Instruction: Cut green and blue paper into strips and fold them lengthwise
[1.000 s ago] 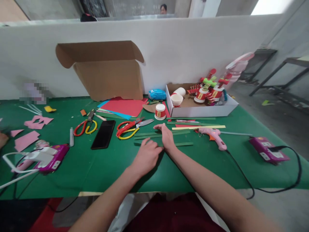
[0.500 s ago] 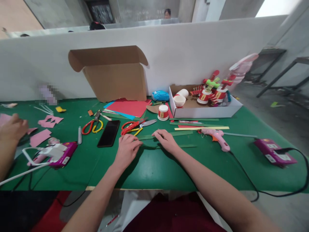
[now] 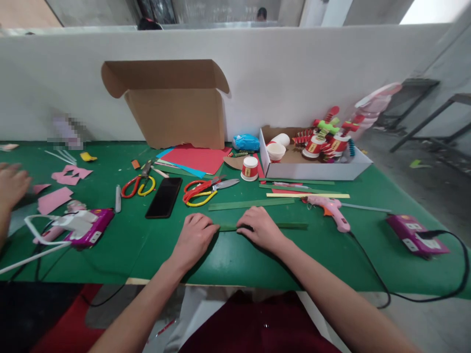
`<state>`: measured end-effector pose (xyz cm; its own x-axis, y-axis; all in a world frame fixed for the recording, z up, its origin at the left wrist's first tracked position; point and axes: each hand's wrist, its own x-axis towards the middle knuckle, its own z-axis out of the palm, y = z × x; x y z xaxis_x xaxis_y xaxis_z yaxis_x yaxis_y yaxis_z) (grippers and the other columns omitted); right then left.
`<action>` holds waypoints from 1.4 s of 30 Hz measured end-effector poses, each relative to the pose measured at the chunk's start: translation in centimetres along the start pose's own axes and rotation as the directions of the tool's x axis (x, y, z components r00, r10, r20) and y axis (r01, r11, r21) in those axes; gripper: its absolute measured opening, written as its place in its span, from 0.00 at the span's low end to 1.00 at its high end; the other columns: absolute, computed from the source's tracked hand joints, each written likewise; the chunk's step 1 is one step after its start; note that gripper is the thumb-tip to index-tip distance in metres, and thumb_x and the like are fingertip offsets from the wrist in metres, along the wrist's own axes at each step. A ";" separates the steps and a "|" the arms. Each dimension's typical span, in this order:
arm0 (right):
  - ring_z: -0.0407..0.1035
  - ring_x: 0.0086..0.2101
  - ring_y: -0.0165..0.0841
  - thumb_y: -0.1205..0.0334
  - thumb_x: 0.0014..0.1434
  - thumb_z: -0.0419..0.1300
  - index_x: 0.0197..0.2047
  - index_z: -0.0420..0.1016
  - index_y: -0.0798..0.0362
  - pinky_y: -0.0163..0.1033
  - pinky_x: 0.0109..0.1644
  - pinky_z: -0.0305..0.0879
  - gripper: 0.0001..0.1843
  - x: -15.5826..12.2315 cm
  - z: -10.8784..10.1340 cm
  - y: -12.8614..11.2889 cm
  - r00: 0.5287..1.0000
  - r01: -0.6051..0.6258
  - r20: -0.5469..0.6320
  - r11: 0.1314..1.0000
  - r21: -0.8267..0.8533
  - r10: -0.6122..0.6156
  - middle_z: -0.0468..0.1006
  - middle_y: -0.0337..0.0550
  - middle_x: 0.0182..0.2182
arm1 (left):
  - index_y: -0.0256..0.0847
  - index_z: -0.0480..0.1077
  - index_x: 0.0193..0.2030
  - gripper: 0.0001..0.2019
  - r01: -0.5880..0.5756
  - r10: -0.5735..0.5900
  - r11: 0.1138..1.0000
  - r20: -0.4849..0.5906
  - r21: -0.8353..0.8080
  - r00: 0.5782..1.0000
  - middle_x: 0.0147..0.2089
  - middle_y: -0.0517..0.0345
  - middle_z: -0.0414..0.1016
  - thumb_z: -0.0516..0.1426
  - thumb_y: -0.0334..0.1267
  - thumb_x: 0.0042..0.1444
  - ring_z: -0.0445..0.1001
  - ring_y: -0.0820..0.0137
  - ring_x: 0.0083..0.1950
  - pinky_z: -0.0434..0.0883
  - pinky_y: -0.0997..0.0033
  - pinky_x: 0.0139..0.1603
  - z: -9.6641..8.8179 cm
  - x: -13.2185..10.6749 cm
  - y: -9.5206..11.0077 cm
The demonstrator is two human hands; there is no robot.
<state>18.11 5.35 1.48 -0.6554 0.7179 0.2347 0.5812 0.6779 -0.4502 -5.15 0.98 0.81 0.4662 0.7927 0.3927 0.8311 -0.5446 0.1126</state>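
Note:
Between my two hands runs a green paper strip [image 3: 228, 227], low over the green table. My left hand [image 3: 196, 236] pinches its left end. My right hand [image 3: 259, 228] grips it farther along, and the rest of the strip sticks out to the right, past my wrist. Just beyond my hands lies another green strip [image 3: 253, 203]. Red-and-yellow scissors [image 3: 206, 189] rest past my left hand, beside a black phone [image 3: 164, 198]. A pink glue gun [image 3: 331, 210] lies to the right of my right hand.
Behind are a red-and-white paper cup [image 3: 249, 169], coloured paper sheets [image 3: 198, 161] and a white box [image 3: 316, 170] of decorated cups. Purple power strips lie at right [image 3: 417, 235] and left [image 3: 91, 228], with cords. Another person's hand [image 3: 13, 184] is at the far left.
My right hand has moved down and right onto the green strip, clear of the farther strip. The held strip is now straighter between my hands. The other person's hand has shifted left.

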 end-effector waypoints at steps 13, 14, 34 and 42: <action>0.70 0.37 0.32 0.64 0.59 0.65 0.33 0.79 0.52 0.38 0.44 0.55 0.03 0.5 0.4 0.1 0.989 -0.149 0.037 0.979 0.139 0.146 0.79 0.41 0.32 | 0.44 0.77 0.38 0.09 0.120 -0.117 0.979 0.028 -0.167 0.993 0.38 0.56 0.77 0.54 0.35 0.63 0.68 0.66 0.43 0.61 0.62 0.44 -0.1 -0.6 -1.8; 0.70 0.36 0.31 0.64 0.58 0.65 0.32 0.79 0.52 0.38 0.45 0.55 0.03 0.5 0.4 0.1 0.983 -0.181 0.041 0.970 0.163 0.177 0.79 0.40 0.31 | 0.44 0.77 0.37 0.09 0.150 -0.146 0.969 0.031 -0.195 0.989 0.38 0.56 0.77 0.55 0.35 0.62 0.69 0.66 0.43 0.61 0.63 0.44 0.0 -0.6 -1.9; 0.67 0.33 0.31 0.60 0.59 0.64 0.28 0.73 0.54 0.37 0.40 0.52 0.10 1.9 -0.4 -1.4 0.916 -0.382 0.123 0.924 -0.021 0.382 0.75 0.39 0.28 | 0.42 0.70 0.28 0.06 0.459 -0.401 0.873 0.295 -0.163 0.867 0.39 0.56 0.74 0.57 0.38 0.55 0.67 0.62 0.46 0.62 0.60 0.46 -0.9 1.5 -1.9; 0.69 0.36 0.33 0.58 0.61 0.62 0.29 0.72 0.53 0.38 0.38 0.51 0.11 2.3 -0.5 -1.5 0.907 -0.373 0.160 0.919 -0.126 0.390 0.76 0.40 0.30 | 0.42 0.71 0.26 0.06 0.429 -0.386 0.900 0.314 -0.078 0.867 0.36 0.55 0.74 0.58 0.38 0.53 0.67 0.60 0.46 0.62 0.62 0.42 -0.8 2.2 -2.2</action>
<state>15.96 6.02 3.09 -0.4448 0.8900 -0.1008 0.8396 0.3751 -0.3929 -6.19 3.75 2.16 0.1789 0.9838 0.0102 0.9243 -0.1716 0.3408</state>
